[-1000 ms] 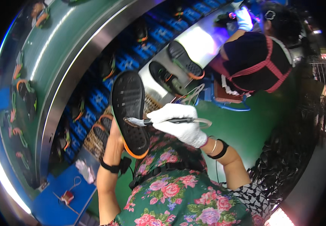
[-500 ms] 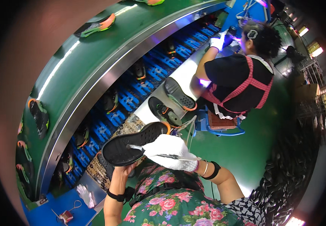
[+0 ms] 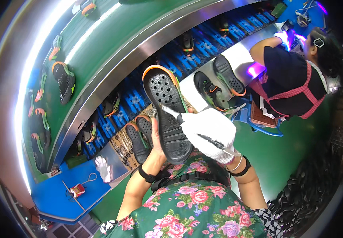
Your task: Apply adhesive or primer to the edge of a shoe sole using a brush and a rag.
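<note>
My left hand (image 3: 157,143), bare, grips the side of a black shoe sole (image 3: 169,133), its fingers partly hidden behind it. The sole has an orange rim at its far end and a field of round holes there. In a white knitted glove, my right hand (image 3: 211,133) is closed around a thin brush (image 3: 173,112). Its pale tip touches or hovers just over the sole's middle; I cannot tell which. A slim dark handle part shows across the glove. Two more black soles (image 3: 136,139) lie beside my left hand on the speckled bench edge.
Ahead runs a blue-slatted conveyor (image 3: 137,99) carrying shoes, beside a green belt (image 3: 112,39) with more. A shoe (image 3: 211,90) and a sole (image 3: 229,73) rest on the white bench. A co-worker (image 3: 290,75) sits at right. A blue table (image 3: 56,186) holds a white glove (image 3: 103,168).
The sole has turned from lying crosswise to pointing away from me, orange end far. The brush tip has moved with it to the sole's middle. My view has shifted left.
</note>
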`<state>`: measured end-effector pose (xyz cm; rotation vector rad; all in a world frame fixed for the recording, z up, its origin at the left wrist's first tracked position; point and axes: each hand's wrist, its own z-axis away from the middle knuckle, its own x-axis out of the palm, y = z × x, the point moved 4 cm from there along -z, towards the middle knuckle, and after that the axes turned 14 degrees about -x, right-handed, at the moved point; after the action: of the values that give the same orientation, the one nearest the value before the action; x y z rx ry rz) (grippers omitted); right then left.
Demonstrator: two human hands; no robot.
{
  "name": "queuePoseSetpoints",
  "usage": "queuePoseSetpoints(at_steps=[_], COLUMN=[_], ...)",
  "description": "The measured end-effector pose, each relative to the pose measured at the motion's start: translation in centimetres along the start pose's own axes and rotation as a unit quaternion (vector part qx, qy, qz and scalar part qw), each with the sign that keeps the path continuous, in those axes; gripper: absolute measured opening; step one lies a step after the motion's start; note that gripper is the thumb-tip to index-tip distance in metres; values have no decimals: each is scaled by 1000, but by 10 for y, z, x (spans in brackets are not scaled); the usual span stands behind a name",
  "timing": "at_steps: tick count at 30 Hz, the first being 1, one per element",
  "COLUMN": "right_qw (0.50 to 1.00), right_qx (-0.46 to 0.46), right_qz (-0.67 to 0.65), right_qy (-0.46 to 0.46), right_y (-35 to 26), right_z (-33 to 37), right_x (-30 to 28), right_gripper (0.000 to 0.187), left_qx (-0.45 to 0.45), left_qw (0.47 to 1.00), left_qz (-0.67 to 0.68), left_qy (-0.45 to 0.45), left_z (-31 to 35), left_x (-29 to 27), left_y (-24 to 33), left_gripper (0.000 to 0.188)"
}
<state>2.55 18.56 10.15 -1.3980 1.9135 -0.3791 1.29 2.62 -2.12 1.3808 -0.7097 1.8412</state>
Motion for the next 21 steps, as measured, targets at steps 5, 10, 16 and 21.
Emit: queuePoseSetpoints(at_steps=[5, 10, 16, 21], right_qw=[997, 997, 992, 993], right_qx=[-59, -67, 19, 20], right_qz=[42, 31, -119, -116], right_qy=[-35, -38, 43, 31], right_y=[5, 4, 9, 14], right_z=[-9, -21, 7, -11], right_x=[-2, 8, 13, 32], right_gripper=[27, 43, 41, 41], left_qx=[-32, 11, 83, 51], left_qw=[998, 942, 956, 968], left_qz=[56, -178, -137, -197], left_qy=[-27, 283, 245, 148], left_z=[5, 13, 16, 1], left_x=[-17, -4, -42, -26], left_y=[2, -6, 9, 24], left_gripper=[88, 81, 80, 85])
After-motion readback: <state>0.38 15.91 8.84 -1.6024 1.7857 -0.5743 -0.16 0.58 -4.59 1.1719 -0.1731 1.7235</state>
